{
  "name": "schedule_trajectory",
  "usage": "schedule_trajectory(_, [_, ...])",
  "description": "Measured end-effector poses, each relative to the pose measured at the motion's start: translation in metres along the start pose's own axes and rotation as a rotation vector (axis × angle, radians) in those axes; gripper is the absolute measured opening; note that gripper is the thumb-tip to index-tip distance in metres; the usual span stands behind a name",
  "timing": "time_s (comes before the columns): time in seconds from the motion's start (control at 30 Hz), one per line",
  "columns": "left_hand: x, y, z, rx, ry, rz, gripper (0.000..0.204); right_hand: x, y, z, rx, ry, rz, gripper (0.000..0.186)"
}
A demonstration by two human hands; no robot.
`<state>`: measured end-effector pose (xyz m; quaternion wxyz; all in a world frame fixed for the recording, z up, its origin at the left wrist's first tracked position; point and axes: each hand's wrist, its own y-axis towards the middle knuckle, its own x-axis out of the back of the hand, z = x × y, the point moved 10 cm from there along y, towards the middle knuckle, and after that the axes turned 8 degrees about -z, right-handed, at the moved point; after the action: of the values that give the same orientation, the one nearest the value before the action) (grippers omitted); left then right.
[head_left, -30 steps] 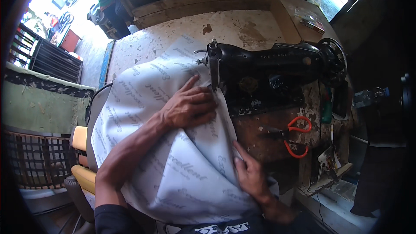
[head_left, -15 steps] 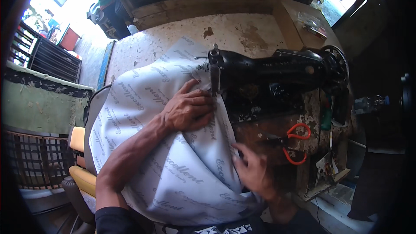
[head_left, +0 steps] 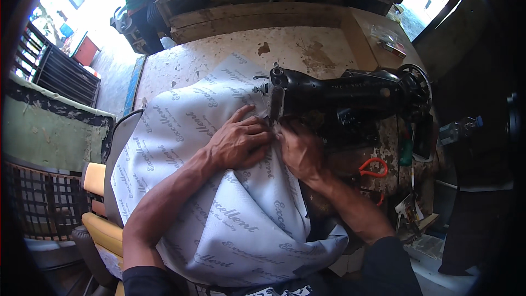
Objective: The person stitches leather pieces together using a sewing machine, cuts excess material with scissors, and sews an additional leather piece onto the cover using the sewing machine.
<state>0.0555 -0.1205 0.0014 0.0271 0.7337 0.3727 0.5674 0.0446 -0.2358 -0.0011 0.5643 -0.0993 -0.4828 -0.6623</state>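
Fabric (head_left: 241,216), white with grey script, lies at the needle end of the black sewing machine (head_left: 334,92) and spills toward us. Our left hand (head_left: 240,141) rests palm down on it, thumb out, fingers loosely bent. Our right hand (head_left: 301,152) angles inward at its edge; whether those curled fingers grip, we cannot tell.

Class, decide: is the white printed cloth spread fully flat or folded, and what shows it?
Partly folded: the cloth spreads out beyond the left hand, but a pointed fold shows below that hand.

The cloth (head_left: 230,225) lies left of the scissors (head_left: 373,174).
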Motion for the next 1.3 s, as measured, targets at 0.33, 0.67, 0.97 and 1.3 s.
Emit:
schedule_trajectory(0.33, [-0.001,0.001,0.001,0.015,0.03,0.028,0.037,0.002,-0.015,0.01,0.095,0.0,0.148,0.005])
schedule_trajectory(0.67, [-0.005,0.001,0.003,0.002,0.05,0.06,0.033,0.143,0.058,0.031,0.253,-0.003,0.012,0.016])
schedule_trajectory(0.97, [-0.008,0.007,-0.001,0.015,-0.027,0.088,0.044,0.248,0.17,-0.229,-0.531,-0.661,0.27,0.055])
schedule_trajectory(1.3, [-0.003,0.003,-0.003,0.034,-0.125,0.001,0.04,0.253,0.131,-0.225,-0.533,-0.463,0.132,0.046])
